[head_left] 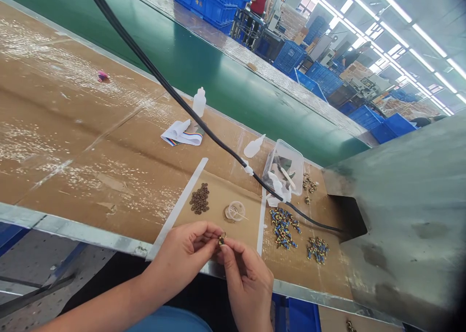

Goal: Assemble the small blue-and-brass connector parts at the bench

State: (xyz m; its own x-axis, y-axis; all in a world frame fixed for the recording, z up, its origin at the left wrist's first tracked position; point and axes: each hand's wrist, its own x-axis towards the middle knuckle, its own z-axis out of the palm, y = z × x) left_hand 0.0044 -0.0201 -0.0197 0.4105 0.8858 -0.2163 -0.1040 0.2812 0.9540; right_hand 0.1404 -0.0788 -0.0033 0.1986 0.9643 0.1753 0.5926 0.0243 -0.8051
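Note:
Near the bench's front edge, my left hand and my right hand meet fingertip to fingertip. Between them they pinch a small dark and brass-coloured part, too small to name closely. Beyond my hands stands a small clear cup with thin pale sticks in it. To its left lies a pile of small brown rings. On the right are a heap of small blue and brass parts and a smaller heap of similar parts.
A black cable hangs across the bench. Behind it are a white squeeze bottle, a folded white cloth, a lying bottle and a clear plastic box. A metal housing stands right; a green conveyor belt runs behind.

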